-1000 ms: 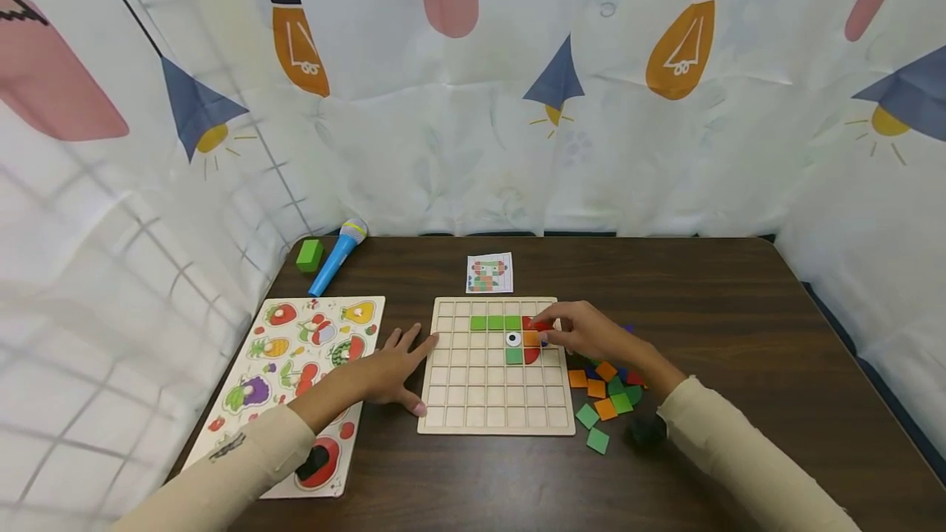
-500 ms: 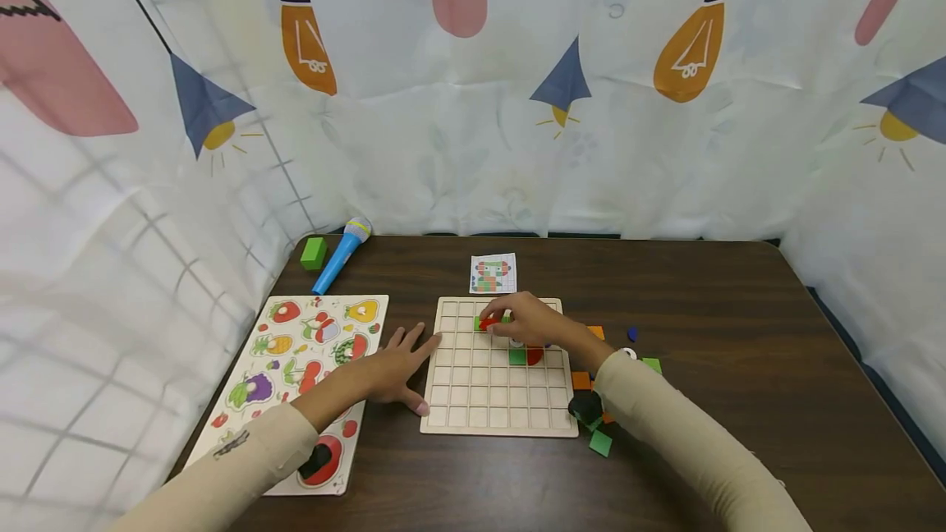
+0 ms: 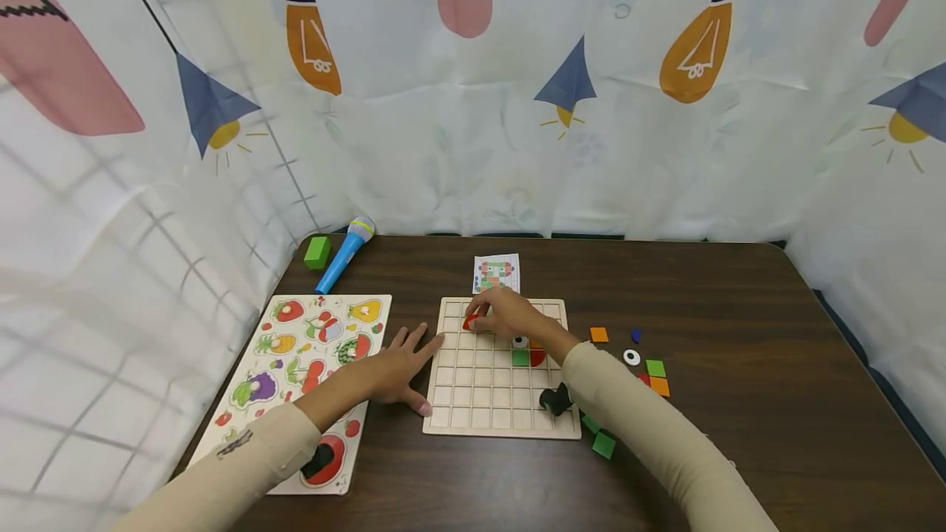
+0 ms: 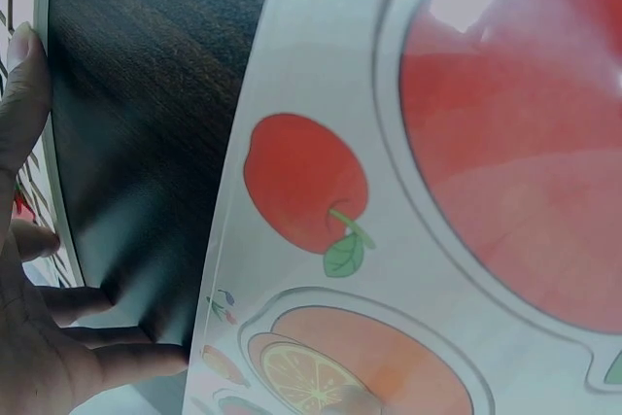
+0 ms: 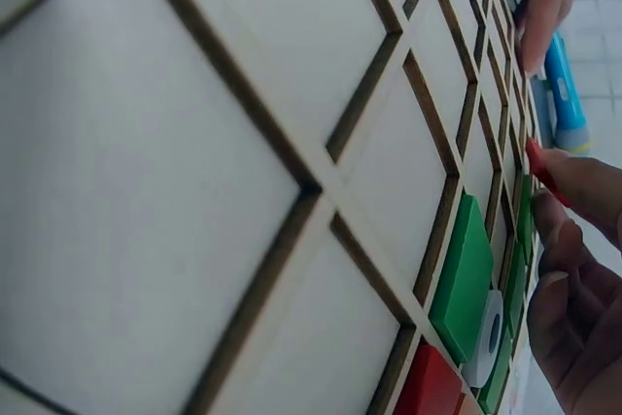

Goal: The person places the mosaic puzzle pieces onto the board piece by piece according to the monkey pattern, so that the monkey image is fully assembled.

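Observation:
In the head view, my right hand (image 3: 506,314) is over the upper left of the wooden grid board (image 3: 473,392), pinching a small red tile (image 3: 470,322) between thumb and fingertips. The right wrist view shows the red tile (image 5: 542,170) tilted close over a cell beside green tiles (image 5: 462,279). My left hand (image 3: 399,368) lies with fingers spread, thumb and fingertips at the board's left edge. An eye tile (image 3: 521,342), a green tile (image 3: 521,358) and a red rounded tile (image 3: 537,358) sit in cells. My right hand and forearm hide part of the upper row.
Loose tiles, among them an orange tile (image 3: 599,335) and a white ring-like tile (image 3: 631,357), lie right of the board. A pattern card (image 3: 497,272) stands behind it. To the left are a fruit puzzle board (image 3: 296,368), a blue toy microphone (image 3: 343,257) and a green block (image 3: 317,253).
My right hand has carried the red tile leftward along the upper part of the board, from its right side to the upper left. My left hand has stayed at the board's edge.

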Available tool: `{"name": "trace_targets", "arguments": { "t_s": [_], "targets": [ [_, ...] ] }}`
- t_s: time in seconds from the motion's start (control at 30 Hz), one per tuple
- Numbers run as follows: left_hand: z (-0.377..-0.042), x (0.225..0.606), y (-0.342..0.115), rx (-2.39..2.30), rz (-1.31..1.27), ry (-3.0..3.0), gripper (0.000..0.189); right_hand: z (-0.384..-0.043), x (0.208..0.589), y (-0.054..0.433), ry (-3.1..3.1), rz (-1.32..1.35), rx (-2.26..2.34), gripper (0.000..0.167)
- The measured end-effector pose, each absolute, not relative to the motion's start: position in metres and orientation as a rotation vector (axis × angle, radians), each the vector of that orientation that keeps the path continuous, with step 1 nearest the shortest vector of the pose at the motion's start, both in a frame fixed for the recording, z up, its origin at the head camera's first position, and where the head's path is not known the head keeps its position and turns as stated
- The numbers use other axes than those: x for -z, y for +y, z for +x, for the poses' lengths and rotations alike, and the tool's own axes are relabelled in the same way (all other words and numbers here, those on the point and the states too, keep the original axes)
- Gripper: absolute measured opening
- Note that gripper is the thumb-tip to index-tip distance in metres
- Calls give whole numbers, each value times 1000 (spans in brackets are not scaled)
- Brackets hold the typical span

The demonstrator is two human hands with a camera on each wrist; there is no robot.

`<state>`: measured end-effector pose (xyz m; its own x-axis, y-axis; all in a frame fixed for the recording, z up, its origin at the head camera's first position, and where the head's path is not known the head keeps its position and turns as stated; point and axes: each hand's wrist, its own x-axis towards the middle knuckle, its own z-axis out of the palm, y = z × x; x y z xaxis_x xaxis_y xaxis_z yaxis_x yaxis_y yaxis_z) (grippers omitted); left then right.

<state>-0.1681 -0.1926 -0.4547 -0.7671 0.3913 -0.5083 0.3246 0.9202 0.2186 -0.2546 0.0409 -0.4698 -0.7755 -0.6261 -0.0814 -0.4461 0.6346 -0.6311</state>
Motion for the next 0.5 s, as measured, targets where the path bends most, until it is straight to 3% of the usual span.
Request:
{"name": "trace_targets", "arguments": {
  "t_s": [0.17, 0.5],
  "targets": [
    [-168, 454, -192, -156, 513, 2514, 113, -254, 468, 41, 2624, -814, 802, 26],
    [-168, 453, -192, -166, 498, 2511, 112, -255, 472, 39, 2655, -819, 778, 20]
  ]
}}
